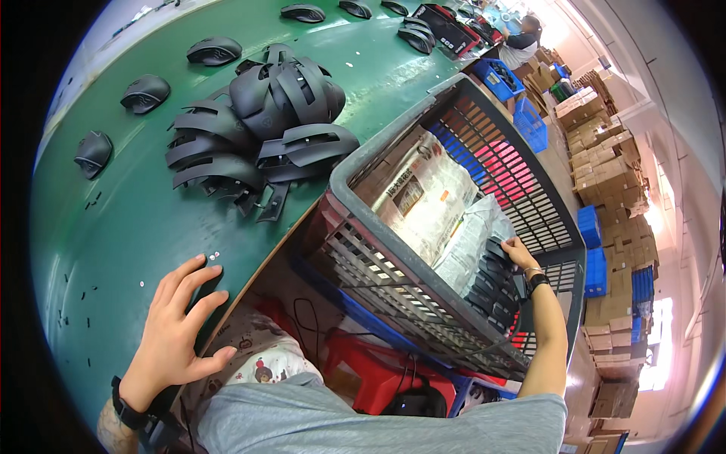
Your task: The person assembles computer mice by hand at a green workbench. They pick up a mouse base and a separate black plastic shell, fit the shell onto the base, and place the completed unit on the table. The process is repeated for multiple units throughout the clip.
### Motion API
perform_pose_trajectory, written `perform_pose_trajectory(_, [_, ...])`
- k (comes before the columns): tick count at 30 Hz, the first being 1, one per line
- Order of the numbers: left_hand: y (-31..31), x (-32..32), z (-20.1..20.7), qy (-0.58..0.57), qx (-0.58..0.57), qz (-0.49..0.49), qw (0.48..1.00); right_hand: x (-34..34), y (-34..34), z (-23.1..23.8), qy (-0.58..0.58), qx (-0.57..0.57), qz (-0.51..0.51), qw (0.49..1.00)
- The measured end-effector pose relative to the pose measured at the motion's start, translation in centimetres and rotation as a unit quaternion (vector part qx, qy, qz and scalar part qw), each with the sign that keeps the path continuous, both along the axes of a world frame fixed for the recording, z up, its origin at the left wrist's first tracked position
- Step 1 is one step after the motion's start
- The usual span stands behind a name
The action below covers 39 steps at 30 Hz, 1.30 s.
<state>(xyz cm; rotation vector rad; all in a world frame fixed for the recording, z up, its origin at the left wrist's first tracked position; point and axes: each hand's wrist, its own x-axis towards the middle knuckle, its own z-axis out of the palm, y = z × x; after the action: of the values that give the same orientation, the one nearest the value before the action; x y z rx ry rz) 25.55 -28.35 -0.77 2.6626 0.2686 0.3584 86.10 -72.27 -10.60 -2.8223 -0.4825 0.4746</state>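
Note:
My left hand [175, 325] is open at the near edge of the green table [144, 227], fingers spread and holding nothing. My right hand [519, 254] reaches into a grey plastic crate [348, 178]. Its fingers are bent around the end of a row of black mouse parts [491, 286], stacked side by side; the fingertips are partly hidden. Beside that row lie crumpled pale plastic bags [427, 197]. Ahead of my left hand, a heap of black mouse top shells [265, 113] lies on the table, some stacked into one another.
Several black computer mice [145, 94] line the table's far side. Small dark bits [87, 321] and white dots are scattered nearby. Under the table edge stands a red stool [370, 371]. Cardboard boxes [605, 159], blue crates [529, 125] and a seated person [522, 41] are farther off.

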Motion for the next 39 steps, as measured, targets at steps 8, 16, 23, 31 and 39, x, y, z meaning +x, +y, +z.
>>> perform_pose_trajectory(8, [0.2,-0.1,-0.1,-0.005,0.004,-0.012,1.0,-2.0,1.4,4.4,0.101,-0.187,0.006,0.977])
perform_pose_trajectory(16, [0.2,-0.3,0.0,-0.002,0.0,-0.011,1.0,-5.1,4.0,7.2,0.188,-0.233,-0.031,0.954])
perform_pose_trajectory(23, [0.3,-0.3,-0.1,-0.011,-0.004,-0.016,1.0,-4.2,3.3,6.1,0.237,-0.228,0.028,0.944])
perform_pose_trajectory(31, [0.4,-0.6,-0.1,0.001,-0.015,-0.022,1.0,-5.9,4.9,7.6,0.212,-0.208,0.041,0.954])
perform_pose_trajectory(39, [0.3,-1.0,-0.2,0.011,-0.019,-0.004,1.0,-7.0,5.3,6.9,0.303,-0.191,0.038,0.933])
